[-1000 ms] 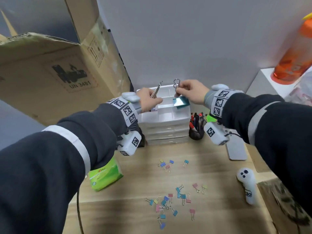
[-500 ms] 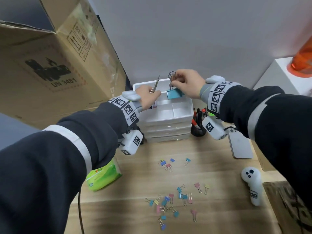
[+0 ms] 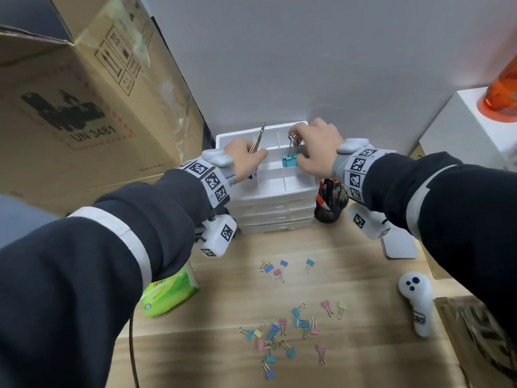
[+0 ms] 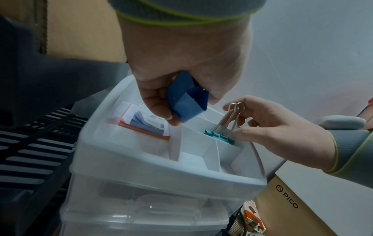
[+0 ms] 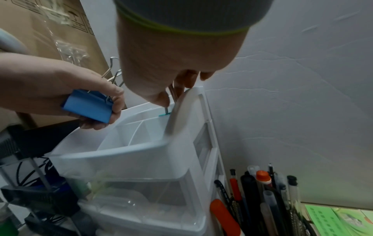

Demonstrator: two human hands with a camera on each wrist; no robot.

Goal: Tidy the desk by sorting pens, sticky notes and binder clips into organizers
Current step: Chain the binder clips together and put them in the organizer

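Observation:
A white drawer organizer (image 3: 275, 217) stands at the back of the desk, its top tray (image 4: 161, 166) split into compartments. My right hand (image 3: 313, 152) pinches the wire handles of a large teal binder clip (image 3: 289, 161) and holds it low inside a back right compartment. My left hand (image 3: 246, 161) grips a large blue binder clip (image 4: 186, 97) over the tray's left side, wire handles (image 3: 258, 137) sticking up. A pack of sticky notes (image 4: 145, 121) lies in the left compartment. Several small coloured binder clips (image 3: 282, 329) lie scattered on the wooden desk.
A black mesh cup of pens (image 3: 331, 197) stands right of the organizer. A big cardboard box (image 3: 78, 102) fills the left. A green tissue pack (image 3: 167, 292), a white controller (image 3: 416, 303), a grey pad (image 3: 400, 245) and an orange bottle (image 3: 500, 91) on a white box are nearby.
My right hand has lowered the teal clip from above the tray down into a back right compartment. The left hand has stayed over the tray's left side with its blue clip.

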